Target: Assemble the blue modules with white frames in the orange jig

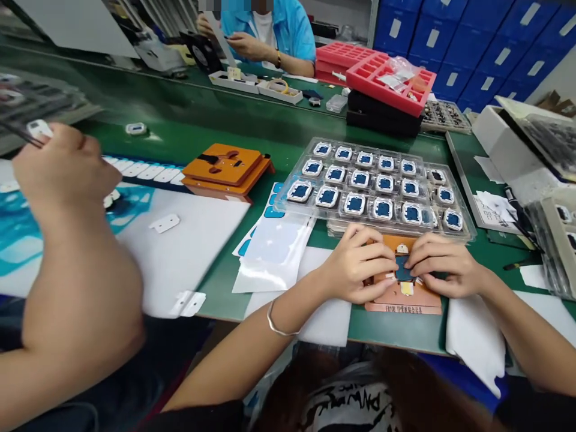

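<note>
Orange fixture board (402,305), and on its middle sits a dark blue flat piece (404,270), half hidden under fingers! Left hand (362,264) at nine o'clock, right hand (445,267) at three, both curled in to it; pinching or merely pressing, I can't tell. Clear plastic trays (310,210) at eleven, green tabletop (225,129) below, a co-worker's forearm (81,258) cut off at nine, blue bins (472,48) at one.
</note>
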{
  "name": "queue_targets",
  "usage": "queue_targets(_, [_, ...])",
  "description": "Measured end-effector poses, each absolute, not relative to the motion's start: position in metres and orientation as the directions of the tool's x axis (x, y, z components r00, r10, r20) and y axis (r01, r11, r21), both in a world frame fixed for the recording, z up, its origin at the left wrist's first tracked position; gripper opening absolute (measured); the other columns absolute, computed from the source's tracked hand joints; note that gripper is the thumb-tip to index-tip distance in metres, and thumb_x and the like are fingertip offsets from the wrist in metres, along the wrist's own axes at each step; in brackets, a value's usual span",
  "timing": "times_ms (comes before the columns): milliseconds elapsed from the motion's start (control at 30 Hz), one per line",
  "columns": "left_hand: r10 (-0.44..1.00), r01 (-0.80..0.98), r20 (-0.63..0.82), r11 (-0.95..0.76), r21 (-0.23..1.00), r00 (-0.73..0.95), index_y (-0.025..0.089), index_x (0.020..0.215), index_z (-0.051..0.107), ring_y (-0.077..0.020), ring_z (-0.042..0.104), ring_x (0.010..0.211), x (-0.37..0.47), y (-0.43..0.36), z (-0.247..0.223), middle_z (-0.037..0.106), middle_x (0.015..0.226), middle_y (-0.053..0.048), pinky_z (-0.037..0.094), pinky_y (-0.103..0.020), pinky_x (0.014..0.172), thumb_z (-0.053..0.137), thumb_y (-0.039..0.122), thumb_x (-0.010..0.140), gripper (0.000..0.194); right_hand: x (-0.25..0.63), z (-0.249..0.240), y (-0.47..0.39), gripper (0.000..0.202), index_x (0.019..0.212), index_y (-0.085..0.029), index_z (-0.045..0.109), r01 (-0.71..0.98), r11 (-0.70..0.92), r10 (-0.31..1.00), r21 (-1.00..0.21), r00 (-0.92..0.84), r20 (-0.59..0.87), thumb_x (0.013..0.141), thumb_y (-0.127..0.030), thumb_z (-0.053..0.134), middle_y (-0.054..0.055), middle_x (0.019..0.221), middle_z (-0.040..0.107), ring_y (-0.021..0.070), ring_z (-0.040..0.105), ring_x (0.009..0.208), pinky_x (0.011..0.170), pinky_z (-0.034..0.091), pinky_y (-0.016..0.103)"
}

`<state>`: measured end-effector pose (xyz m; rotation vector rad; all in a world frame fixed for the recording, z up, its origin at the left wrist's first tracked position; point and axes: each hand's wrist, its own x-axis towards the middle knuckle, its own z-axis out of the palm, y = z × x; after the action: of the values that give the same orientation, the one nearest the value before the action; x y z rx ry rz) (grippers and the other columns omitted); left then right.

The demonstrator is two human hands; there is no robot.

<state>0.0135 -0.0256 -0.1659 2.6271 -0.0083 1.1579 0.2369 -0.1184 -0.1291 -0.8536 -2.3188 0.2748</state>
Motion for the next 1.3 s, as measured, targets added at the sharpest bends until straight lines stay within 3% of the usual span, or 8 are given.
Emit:
queue_targets(167, [0.074, -0.139, 0.715, -0.962, 0.234, 0.695, 0.023, 0.091, 0.07, -0.0229, 0.057, 0.097, 0.012, -0.027, -0.165, 0.077, 0.096, 0.0, 0.035, -0.041, 0.084, 0.057, 0.034, 0.09, 0.017, 0.233, -0.13, -0.119, 0.027, 0.089, -0.022, 0.066, 0.516, 0.774, 0.633, -0.367, -0.608, 0.48, 0.08, -0.005, 0.048, 0.004, 0.088, 0.072, 0.0187, 0.061, 0.086, 0.077, 0.051, 0.038])
queue_targets(367, [0.037, -0.164, 0.613, -0.949, 0.268, 0.789, 0.022, 0.105, 0.07, -0.027, 0.055, 0.109, 0.011, -0.028, -0.166, 0.075, 0.108, -0.005, 0.032, -0.045, 0.092, 0.049, 0.046, 0.095, 0.033, 0.226, -0.131, -0.122, 0.028, 0.092, -0.022, 0.067, 0.538, 0.759, 0.648, -0.367, -0.575, 0.499, 0.081, -0.008, 0.046, 0.004, 0.084, 0.072, 0.0179, 0.064, 0.081, 0.074, 0.051, 0.037])
queue_targets(500, [0.02, -0.184, 0.587, -0.94, 0.286, 0.809, 0.023, 0.112, 0.068, -0.0289, 0.052, 0.116, 0.011, -0.026, -0.167, 0.072, 0.118, -0.006, 0.032, -0.046, 0.095, 0.05, 0.052, 0.094, 0.039, 0.244, -0.127, -0.116, 0.024, 0.099, -0.023, 0.068, 0.528, 0.725, 0.672, -0.442, -0.404, 0.62, 0.086, -0.013, 0.051, 0.004, 0.081, 0.072, 0.0187, 0.066, 0.076, 0.071, 0.054, 0.035])
queue_targets(600, [0.026, -0.201, 0.583, -0.925, 0.323, 0.812, 0.024, 0.113, 0.068, -0.0287, 0.052, 0.121, 0.011, -0.025, -0.167, 0.07, 0.122, -0.004, 0.032, -0.046, 0.1, 0.053, 0.056, 0.091, 0.041, 0.277, -0.119, -0.092, 0.017, 0.093, -0.023, 0.069, 0.787, 0.431, 0.797, -0.442, -0.102, 0.596, 0.089, -0.024, 0.052, 0.006, 0.085, 0.072, 0.0217, 0.066, 0.081, 0.075, 0.053, 0.037])
queue_targets(700, [0.008, -0.237, 0.576, -0.907, 0.349, 0.818, 0.024, 0.113, 0.068, -0.0284, 0.051, 0.126, 0.011, -0.023, -0.167, 0.07, 0.123, -0.004, 0.032, -0.046, 0.108, 0.057, 0.06, 0.087, 0.046, 0.308, -0.11, -0.056, 0.03, 0.11, -0.018, 0.067, 0.971, -0.087, 0.924, -0.224, 0.162, 0.345, 0.089, -0.029, 0.049, 0.013, 0.117, 0.068, 0.0292, 0.06, 0.109, 0.093, 0.047, 0.045])
queue_targets(867, [-0.004, -0.244, 0.558, -0.902, 0.355, 0.83, 0.023, 0.114, 0.068, -0.0266, 0.049, 0.131, 0.011, -0.021, -0.169, 0.069, 0.125, -0.004, 0.031, -0.043, 0.114, 0.065, 0.059, 0.081, 0.049, 0.32, -0.111, -0.018, 0.036, 0.115, -0.014, 0.067, 0.956, -0.257, 0.918, -0.144, 0.288, 0.271, 0.089, -0.026, 0.045, 0.019, 0.102, 0.072, 0.038, 0.056, 0.112, 0.094, 0.038, 0.06])
queue_targets(1133, [-0.025, -0.268, 0.581, -0.903, 0.337, 0.814, 0.02, 0.113, 0.069, -0.0242, 0.05, 0.129, 0.012, -0.021, -0.169, 0.069, 0.124, -0.005, 0.033, -0.04, 0.114, 0.068, 0.055, 0.081, 0.047, 0.324, -0.111, -0.014, 0.027, 0.097, -0.014, 0.07, 0.849, -0.341, 0.816, -0.403, 0.48, 0.322, 0.084, -0.036, 0.06, 0.013, 0.091, 0.073, 0.0251, 0.068, 0.084, 0.076, 0.052, 0.035])
queue_targets(1300, [-0.033, -0.301, 0.632, -0.898, 0.322, 0.774, 0.018, 0.111, 0.07, -0.0257, 0.053, 0.124, 0.013, -0.022, -0.169, 0.07, 0.121, -0.007, 0.035, -0.043, 0.111, 0.06, 0.059, 0.085, 0.049, 0.298, -0.105, -0.069, 0.04, 0.101, -0.023, 0.073, 0.656, 0.038, 0.859, -0.754, 0.364, 0.36, 0.076, -0.054, 0.072, 0.006, 0.093, 0.074, 0.0224, 0.068, 0.082, 0.071, 0.055, 0.034])
